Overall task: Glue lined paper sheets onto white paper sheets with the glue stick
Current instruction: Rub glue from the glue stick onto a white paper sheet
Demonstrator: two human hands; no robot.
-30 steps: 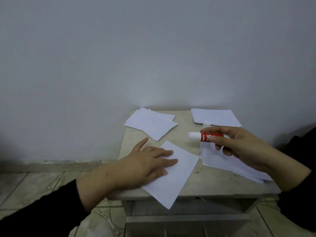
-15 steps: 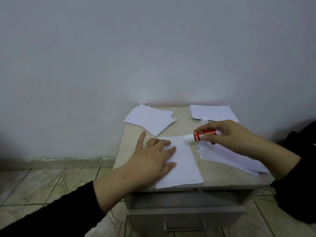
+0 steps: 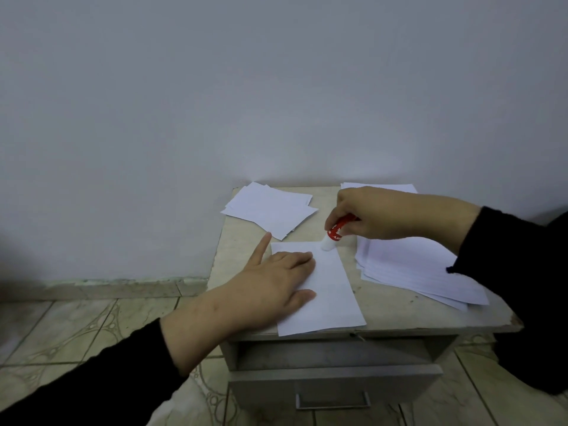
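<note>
Left hand (image 3: pixel 273 287), fingers spread flat, pressing white sheet (image 3: pixel 329 290) on tabletop (image 3: pixel 399 315); right hand (image 3: pixel 368 215), fingers pinching red glue stick (image 3: pixel 338 231), tip on sheet's far edge; paper stacks far left (image 3: pixel 270 210) and right (image 3: pixel 412 269).

Long black sleeves cover both arms to the wrists; the left hand (image 3: pixel 273 290) and right hand (image 3: pixel 373 212) are bare

I see my left hand (image 3: pixel 276 284) flat on the white sheet (image 3: pixel 330 290), while my right hand (image 3: pixel 375 215) presses the glue stick (image 3: pixel 335 233) onto its far corner.
</note>
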